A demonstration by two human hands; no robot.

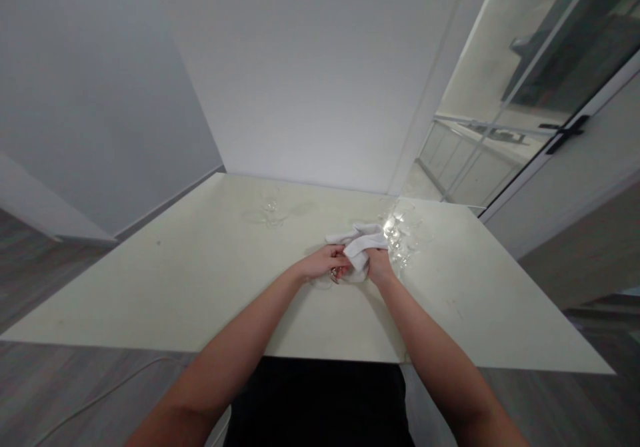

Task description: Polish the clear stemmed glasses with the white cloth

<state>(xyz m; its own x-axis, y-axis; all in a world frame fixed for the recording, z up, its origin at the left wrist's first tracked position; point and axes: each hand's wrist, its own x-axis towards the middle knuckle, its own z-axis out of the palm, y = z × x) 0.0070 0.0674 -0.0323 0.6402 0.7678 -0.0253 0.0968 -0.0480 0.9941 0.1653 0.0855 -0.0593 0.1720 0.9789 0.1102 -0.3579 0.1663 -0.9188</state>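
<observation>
My left hand [325, 262] is closed around a clear stemmed glass [321, 284], its round foot sticking out toward the lower left. The white cloth [367, 239] covers the rest of this glass, so its bowl is hidden. Bunched in the fingers of my right hand [379, 265] is that same cloth, pressed against the glass. Both hands are close together above the middle of the pale table [190, 267]. Just right of the cloth stands a group of several clear glasses [400, 234], shiny and hard to tell apart.
Farther back and to the left, another clear glass [271, 208] stands on the table. A white wall [310, 87] rises behind the table's far edge. At the right is a glass-paned door with a black handle [567, 132]. A thin cable [105, 397] lies on the floor.
</observation>
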